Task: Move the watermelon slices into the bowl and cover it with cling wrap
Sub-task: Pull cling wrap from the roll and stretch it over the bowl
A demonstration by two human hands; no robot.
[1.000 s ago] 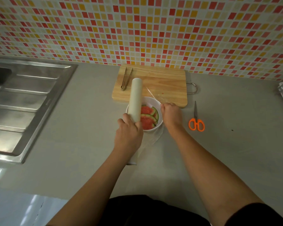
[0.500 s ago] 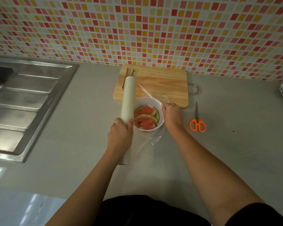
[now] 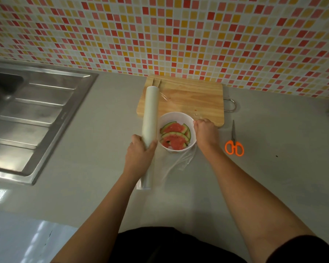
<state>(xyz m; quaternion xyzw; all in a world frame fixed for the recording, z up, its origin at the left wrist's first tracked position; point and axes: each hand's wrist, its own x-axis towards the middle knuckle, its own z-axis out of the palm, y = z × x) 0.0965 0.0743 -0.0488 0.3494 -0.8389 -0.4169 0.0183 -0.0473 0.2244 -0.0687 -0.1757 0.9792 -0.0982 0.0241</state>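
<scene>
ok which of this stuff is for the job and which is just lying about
Job: roll in left hand, film in right hand, bowl, slices.
Lying about: board, tongs, scissors, sink.

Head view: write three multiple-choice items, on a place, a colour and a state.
1. The scissors lie: A. in the bowl; B. on the counter, right of the bowl; C. under the left hand.
2. Their handles are: A. orange; B. blue; C. black.
3. The left hand: A. rests flat on the counter; B. grips the cling wrap roll; C. holds the scissors.
Answers: 1 B, they lie on the counter beyond the right hand, which pinches the cling film. 2 A, both loops are orange. 3 B, it is curled round the roll.
</scene>
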